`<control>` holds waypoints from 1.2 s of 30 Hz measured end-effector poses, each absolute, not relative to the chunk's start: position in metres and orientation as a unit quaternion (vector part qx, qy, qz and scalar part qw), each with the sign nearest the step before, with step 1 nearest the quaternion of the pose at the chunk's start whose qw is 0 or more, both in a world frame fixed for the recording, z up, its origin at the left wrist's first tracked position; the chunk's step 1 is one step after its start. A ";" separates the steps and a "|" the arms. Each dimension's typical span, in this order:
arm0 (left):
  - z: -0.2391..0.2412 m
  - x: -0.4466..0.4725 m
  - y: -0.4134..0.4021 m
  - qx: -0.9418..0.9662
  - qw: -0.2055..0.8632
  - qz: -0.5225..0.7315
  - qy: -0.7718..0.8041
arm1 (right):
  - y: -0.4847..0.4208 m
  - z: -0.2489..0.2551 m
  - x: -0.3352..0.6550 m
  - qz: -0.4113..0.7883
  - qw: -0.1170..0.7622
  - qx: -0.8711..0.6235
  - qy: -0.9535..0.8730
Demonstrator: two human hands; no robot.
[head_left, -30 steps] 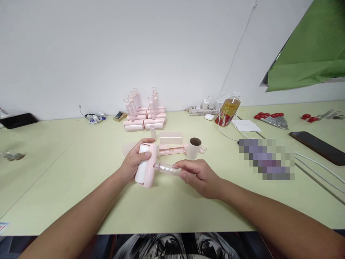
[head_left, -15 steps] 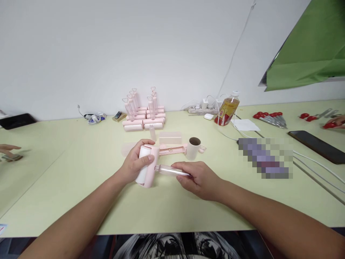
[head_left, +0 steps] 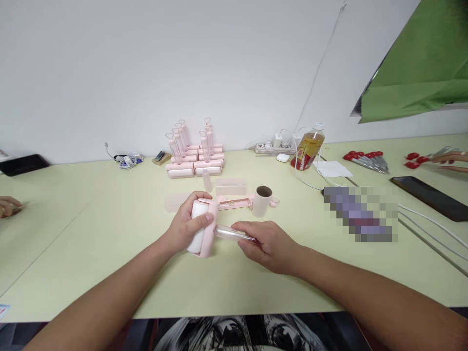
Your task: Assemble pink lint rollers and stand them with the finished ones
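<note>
My left hand (head_left: 190, 225) is wrapped round a lint roller head (head_left: 210, 231), a white roll in a pale pink cover, held tilted above the table. My right hand (head_left: 268, 246) grips a clear pinkish handle (head_left: 228, 232), its far end hidden in the palm. The handle's near end meets the side of the pink cover; whether it is locked in cannot be seen. Behind them lie a long pink frame (head_left: 236, 204), an upright white roll (head_left: 260, 204) with a brown core, a small pink heart-shaped piece (head_left: 275, 200) and a translucent cover (head_left: 231, 189).
Several lint rollers (head_left: 180, 172) with heart-topped handles stand by the wall. To the right are a drink bottle (head_left: 309, 148), a power strip (head_left: 270, 149), cables, a black phone (head_left: 431, 197) and red-ended metal tools (head_left: 367, 161). Other people's hands show at both edges.
The handle's narrow neck, visible before, has gone into the pink cover. My left hand and the roller head have shifted slightly right, against the handle.
</note>
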State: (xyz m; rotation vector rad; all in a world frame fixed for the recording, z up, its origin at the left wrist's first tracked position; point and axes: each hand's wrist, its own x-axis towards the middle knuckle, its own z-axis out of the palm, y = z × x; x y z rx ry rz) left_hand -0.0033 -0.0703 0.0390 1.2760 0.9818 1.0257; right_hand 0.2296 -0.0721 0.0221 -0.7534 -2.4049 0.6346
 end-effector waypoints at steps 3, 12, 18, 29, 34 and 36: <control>0.039 -0.001 -0.071 0.536 0.581 0.442 0.424 | -0.072 0.021 0.228 0.246 0.272 -0.275 -0.889; 0.048 -0.004 -0.065 0.464 0.596 0.519 0.401 | -0.010 0.042 0.287 0.093 0.528 -0.527 -0.659; 0.046 -0.007 -0.058 0.422 0.598 0.545 0.410 | 0.026 0.025 0.305 0.173 0.130 -0.626 -0.749; 0.045 -0.003 -0.059 0.410 0.588 0.568 0.405 | 0.005 0.062 0.316 0.256 0.467 -0.544 -0.648; 0.042 0.000 -0.060 0.414 0.594 0.558 0.406 | -0.042 0.057 0.278 0.224 0.468 -0.339 -0.785; 0.042 0.001 -0.061 0.420 0.593 0.554 0.406 | -0.054 0.050 0.264 0.185 0.441 -0.287 -0.830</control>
